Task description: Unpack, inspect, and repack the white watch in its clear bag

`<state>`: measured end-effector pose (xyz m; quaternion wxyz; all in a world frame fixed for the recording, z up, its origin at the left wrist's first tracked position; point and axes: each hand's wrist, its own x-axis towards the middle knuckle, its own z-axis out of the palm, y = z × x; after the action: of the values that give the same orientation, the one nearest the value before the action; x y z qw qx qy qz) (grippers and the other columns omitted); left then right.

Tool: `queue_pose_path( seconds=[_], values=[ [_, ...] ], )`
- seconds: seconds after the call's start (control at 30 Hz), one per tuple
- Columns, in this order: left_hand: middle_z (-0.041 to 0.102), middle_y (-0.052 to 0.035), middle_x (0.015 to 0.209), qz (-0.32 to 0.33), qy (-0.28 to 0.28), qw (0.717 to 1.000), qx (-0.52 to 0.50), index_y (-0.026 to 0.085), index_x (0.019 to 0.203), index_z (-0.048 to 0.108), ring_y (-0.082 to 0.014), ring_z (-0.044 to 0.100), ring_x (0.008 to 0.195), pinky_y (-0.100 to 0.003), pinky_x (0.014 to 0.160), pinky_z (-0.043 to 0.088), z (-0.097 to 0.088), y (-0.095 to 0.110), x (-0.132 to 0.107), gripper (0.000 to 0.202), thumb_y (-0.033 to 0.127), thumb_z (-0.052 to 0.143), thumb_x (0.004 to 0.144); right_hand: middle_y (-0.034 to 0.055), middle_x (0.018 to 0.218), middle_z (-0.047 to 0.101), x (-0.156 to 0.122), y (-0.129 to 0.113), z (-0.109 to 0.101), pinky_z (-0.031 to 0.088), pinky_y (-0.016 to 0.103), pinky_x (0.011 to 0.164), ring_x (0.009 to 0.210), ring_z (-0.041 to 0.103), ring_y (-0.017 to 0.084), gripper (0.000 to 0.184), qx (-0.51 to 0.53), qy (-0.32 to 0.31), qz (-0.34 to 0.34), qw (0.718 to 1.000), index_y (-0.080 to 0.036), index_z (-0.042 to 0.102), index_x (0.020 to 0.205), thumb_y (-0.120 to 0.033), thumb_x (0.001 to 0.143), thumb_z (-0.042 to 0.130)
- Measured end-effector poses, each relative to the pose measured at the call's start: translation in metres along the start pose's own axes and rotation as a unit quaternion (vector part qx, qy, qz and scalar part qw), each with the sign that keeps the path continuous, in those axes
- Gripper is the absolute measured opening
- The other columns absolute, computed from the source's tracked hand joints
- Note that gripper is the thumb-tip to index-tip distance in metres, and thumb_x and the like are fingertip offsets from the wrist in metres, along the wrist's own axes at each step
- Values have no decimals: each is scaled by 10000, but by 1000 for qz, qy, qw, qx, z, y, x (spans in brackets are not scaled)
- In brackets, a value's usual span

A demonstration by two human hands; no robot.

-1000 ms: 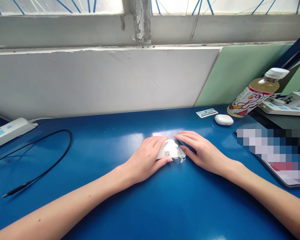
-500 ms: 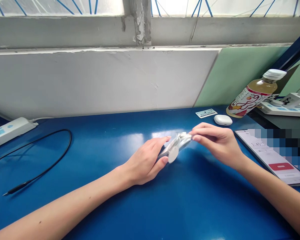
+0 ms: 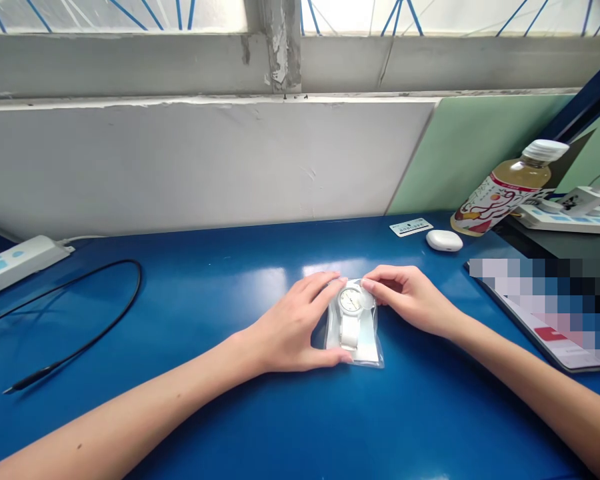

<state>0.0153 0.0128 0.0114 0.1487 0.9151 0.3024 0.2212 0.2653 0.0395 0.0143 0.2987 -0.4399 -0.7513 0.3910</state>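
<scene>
A white wristwatch (image 3: 351, 301) with a round pale dial and a white strap lies inside a clear plastic bag (image 3: 373, 357) on the blue tabletop. A translucent round disc (image 3: 367, 301) overlaps the dial's right side. Along the bag's left side, my left hand (image 3: 303, 320) is spread open, its fingertips touching the top edge and its thumb resting on the lower part. The thumb and fingers of my right hand (image 3: 413, 297) are pinched at the bag's upper right corner.
A phone (image 3: 545, 327) lies at the right, below a white earphone case (image 3: 444, 241), a printed card (image 3: 411, 227) and a drink bottle (image 3: 505, 190). Power strips stand at the left (image 3: 20, 263) and far right (image 3: 570, 219). A black cable (image 3: 139, 280) loops on the left.
The bag was tilted edge-on between both hands; now it faces up with the watch showing. My left fingers have spread apart, and my right hand has moved left and down.
</scene>
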Motion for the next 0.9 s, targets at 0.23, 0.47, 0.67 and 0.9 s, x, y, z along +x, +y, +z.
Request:
queue_pose_path(
  seconds=[0.23, 0.47, 0.67, 0.9],
  values=[
    [467, -216, 1466, -77, -11, 997, 17, 141, 1464, 368, -393, 421, 1382, -548, 1106, 415, 2, 0, 0, 886, 661, 673, 816, 197, 1386, 571, -10, 1, -7, 501, 485, 1023, 1245, 566, 318, 548, -294, -35, -167, 940, -134, 544, 1369, -471, 938, 570],
    [364, -253, 1554, -121, -47, 989, 64, 64, 1512, 295, -401, 323, 1456, -551, 1167, 329, 4, 0, 1, 989, 732, 576, 840, 235, 1590, 344, -15, -5, -7, 399, 519, 1143, 1450, 362, 363, 995, -349, -131, -144, 917, -69, 274, 1553, -683, 837, 590],
    [134, -274, 1626, -132, -93, 983, 92, -10, 1550, 163, -379, 143, 1521, -533, 1207, 246, 2, 0, 3, 1007, 705, 464, 908, 247, 1599, 319, -12, -2, -6, 374, 550, 1154, 1478, 303, 384, 1016, -353, -124, -122, 919, -56, 291, 1547, -694, 821, 602],
    [298, -284, 1576, -128, -97, 985, 64, 8, 1510, 292, -398, 269, 1482, -552, 1180, 293, -4, -4, 5, 1063, 751, 589, 810, 242, 1626, 247, -13, -2, -10, 348, 527, 1174, 1497, 262, 366, 1058, -346, -145, -114, 920, -50, 183, 1580, -698, 839, 573]
  ],
)
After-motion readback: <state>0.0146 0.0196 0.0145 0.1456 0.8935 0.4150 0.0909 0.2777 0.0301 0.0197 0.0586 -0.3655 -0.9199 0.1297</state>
